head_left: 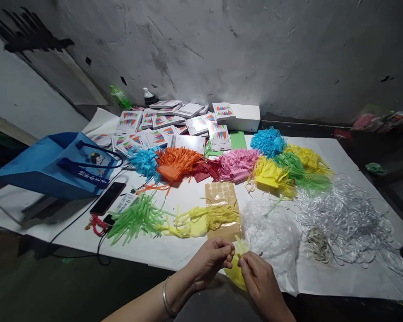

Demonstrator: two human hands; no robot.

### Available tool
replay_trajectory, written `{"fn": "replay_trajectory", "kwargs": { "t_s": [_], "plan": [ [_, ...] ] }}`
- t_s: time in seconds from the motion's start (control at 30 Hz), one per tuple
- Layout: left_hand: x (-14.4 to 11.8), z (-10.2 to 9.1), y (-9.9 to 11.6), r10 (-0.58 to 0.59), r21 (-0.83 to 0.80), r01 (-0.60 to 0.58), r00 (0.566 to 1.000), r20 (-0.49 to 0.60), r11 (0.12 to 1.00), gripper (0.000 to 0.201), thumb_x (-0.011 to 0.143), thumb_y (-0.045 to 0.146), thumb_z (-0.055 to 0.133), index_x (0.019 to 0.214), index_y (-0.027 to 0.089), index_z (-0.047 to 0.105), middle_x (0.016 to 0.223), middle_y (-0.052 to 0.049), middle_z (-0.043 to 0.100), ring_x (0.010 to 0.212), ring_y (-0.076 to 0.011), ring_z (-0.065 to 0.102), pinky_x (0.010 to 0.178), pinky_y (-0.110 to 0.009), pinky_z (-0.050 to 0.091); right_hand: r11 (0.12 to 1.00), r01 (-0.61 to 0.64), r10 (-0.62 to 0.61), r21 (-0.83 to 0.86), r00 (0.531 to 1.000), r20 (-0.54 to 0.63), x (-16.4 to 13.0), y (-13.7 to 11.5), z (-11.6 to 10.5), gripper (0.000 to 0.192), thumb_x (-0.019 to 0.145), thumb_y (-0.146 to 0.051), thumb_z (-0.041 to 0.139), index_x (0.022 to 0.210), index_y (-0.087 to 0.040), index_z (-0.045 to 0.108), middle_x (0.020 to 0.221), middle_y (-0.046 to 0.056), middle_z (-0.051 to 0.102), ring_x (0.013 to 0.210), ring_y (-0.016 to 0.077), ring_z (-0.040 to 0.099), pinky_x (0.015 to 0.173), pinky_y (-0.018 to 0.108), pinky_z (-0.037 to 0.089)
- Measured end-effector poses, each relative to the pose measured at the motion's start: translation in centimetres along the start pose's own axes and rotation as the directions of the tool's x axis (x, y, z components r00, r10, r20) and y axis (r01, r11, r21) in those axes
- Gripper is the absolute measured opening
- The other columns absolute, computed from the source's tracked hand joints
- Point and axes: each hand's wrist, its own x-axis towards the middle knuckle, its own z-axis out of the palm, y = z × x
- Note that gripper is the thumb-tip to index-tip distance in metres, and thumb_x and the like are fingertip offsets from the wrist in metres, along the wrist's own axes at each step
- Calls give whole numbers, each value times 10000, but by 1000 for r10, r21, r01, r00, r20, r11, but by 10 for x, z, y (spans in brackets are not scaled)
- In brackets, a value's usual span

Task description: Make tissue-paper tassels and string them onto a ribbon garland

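Note:
My left hand and my right hand meet at the table's near edge, both pinching a yellow fringed paper piece that hangs between them. A bracelet sits on my left wrist. Just beyond my hands lies a tan sheet of round stickers. A green paper tassel and a yellow paper tassel lie on the white table cover to the left. A crumpled clear plastic bag lies right beside my right hand.
Fringed paper bundles in blue, orange, pink, yellow and green cross the middle. Several printed white boxes pile at the back. A blue tote bag and a black phone lie left. White ribbon strands heap right.

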Motion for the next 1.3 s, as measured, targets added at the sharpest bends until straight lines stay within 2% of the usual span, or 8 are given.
{"fn": "replay_trajectory", "kwargs": {
  "t_s": [0.23, 0.37, 0.57, 0.8, 1.03, 1.3],
  "plan": [
    [-6, -3, 5, 56, 119, -55, 998, -6, 991, 335, 637, 375, 859, 757, 102, 705, 580, -7, 628, 500, -87, 569, 537, -199, 459, 963, 147, -162, -225, 986, -49, 11, -11, 5, 296, 983, -174, 327, 762, -213, 520, 686, 8, 573, 644, 153, 537, 629, 265, 360],
    [-10, -4, 9, 138, 220, -131, 990, -16, 967, 341, 648, 390, 841, 768, 101, 708, 570, -7, 640, 506, -113, 592, 560, -234, 492, 930, 197, -211, -309, 977, -11, 15, -15, 4, 278, 965, -153, 361, 723, -214, 483, 651, -10, 549, 600, 145, 502, 620, 276, 325],
    [-19, -1, 15, 222, 357, -205, 975, -5, 911, 322, 693, 410, 801, 763, 110, 707, 563, -15, 662, 533, -130, 616, 592, -239, 493, 971, 130, -128, -198, 991, 24, 13, -17, 6, 280, 970, -169, 354, 736, -213, 501, 678, -3, 565, 641, 149, 527, 615, 272, 327],
    [-18, -5, 11, 225, 330, -217, 974, 13, 919, 310, 709, 408, 790, 779, 118, 706, 560, -5, 656, 528, -123, 609, 586, -231, 483, 981, 135, -137, -141, 991, -4, 12, -18, 11, 274, 977, -185, 354, 753, -217, 510, 692, -2, 578, 653, 151, 534, 616, 269, 332],
    [-19, -4, 10, 225, 358, -217, 974, 19, 908, 308, 714, 417, 781, 777, 126, 701, 564, -1, 650, 533, -128, 613, 590, -238, 492, 967, 125, -123, -224, 992, 25, 13, -16, 9, 279, 965, -167, 366, 717, -210, 490, 661, -11, 561, 623, 142, 516, 613, 271, 307],
    [-18, -4, 8, 299, 488, -288, 953, 56, 824, 263, 750, 390, 742, 787, 133, 705, 634, -2, 634, 563, -133, 627, 587, -239, 503, 960, 133, -119, -248, 990, 74, 13, -14, 1, 256, 934, -147, 404, 698, -204, 485, 660, -15, 565, 620, 134, 504, 614, 273, 284]
  ]
}}
